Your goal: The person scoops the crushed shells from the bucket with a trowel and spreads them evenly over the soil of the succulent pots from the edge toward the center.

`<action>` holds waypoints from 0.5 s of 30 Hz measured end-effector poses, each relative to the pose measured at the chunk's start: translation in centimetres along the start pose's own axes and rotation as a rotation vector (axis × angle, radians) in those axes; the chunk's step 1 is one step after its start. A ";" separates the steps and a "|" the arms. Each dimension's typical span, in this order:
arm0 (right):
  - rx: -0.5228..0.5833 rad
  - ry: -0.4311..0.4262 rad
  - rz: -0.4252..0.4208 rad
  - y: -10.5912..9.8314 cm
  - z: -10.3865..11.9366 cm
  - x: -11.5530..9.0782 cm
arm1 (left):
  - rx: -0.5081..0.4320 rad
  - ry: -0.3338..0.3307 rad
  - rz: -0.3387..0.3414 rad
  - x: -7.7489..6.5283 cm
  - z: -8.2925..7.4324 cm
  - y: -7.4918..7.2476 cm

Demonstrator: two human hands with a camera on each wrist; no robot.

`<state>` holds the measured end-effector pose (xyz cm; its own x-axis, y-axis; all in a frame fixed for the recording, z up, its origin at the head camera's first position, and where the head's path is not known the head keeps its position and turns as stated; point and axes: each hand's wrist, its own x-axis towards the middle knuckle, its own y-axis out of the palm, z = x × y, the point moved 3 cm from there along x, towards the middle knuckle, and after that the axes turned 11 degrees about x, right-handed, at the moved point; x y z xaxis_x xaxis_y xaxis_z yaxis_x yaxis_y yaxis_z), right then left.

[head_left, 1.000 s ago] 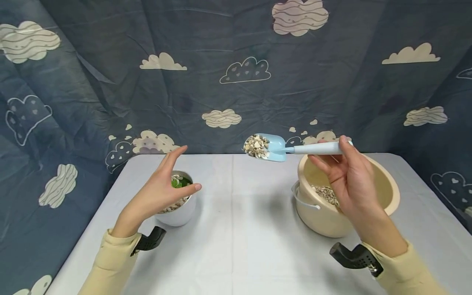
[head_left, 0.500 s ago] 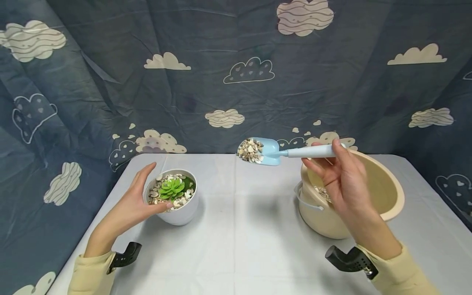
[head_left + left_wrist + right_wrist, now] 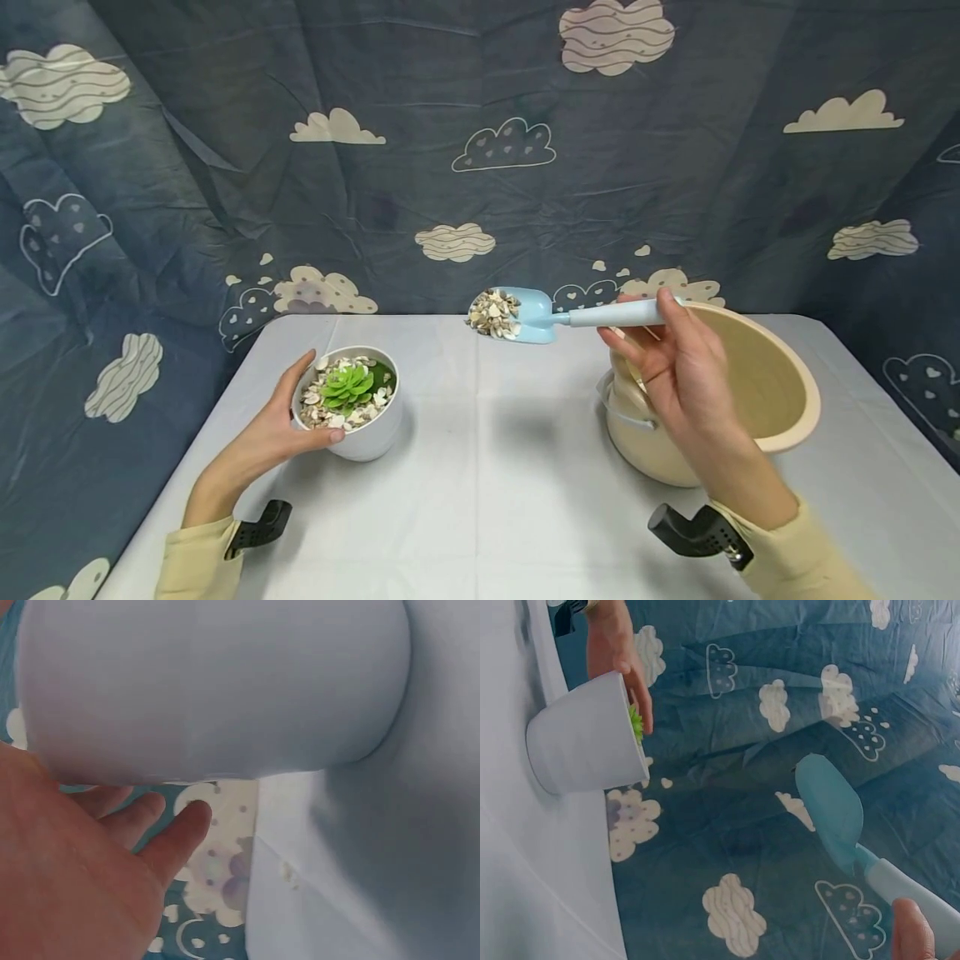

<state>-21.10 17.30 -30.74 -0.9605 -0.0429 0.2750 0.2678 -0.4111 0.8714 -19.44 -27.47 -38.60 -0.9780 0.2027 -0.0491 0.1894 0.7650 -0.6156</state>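
Observation:
A white plant pot [image 3: 375,437] stands at the left of the table, with a green succulent [image 3: 348,385] set among pale pebbles. My left hand [image 3: 255,454] is around the pot's left side, the thumb at the front rim and the fingers along the far left. In the left wrist view, the fingers [image 3: 180,836] lie beside the pot's wall. My right hand [image 3: 693,383] grips the handle of a light-blue garden trowel [image 3: 534,310]. Held level above the table, its blade carries a heap of pebbles [image 3: 495,314] and points toward the pot.
Behind the right hand stands a cream bucket [image 3: 783,375], tilted, with a bail handle [image 3: 630,418] on its left side. White cloth covers the table [image 3: 480,517]. A dark blue curtain [image 3: 510,217] with cloud prints hangs at the back and left.
My left hand moves left, then settles with its thumb at the pot's rim. The right hand carries the loaded trowel left and slightly down, away from the bucket.

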 end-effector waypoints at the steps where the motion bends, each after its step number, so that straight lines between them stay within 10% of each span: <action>1: -0.002 0.001 -0.003 0.0 -0.1 0.0 | -0.017 0.001 0.003 0.0 0.1 0.1; 15: -0.096 0.033 -0.058 0.2 -2.1 0.3 | -0.128 0.045 0.022 0.0 1.3 0.4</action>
<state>-21.47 15.34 -31.36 -0.9767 -0.0460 0.2098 0.2044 -0.4993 0.8420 -19.53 -28.00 -39.86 -0.9693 0.2447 -0.0245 0.2227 0.8311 -0.5096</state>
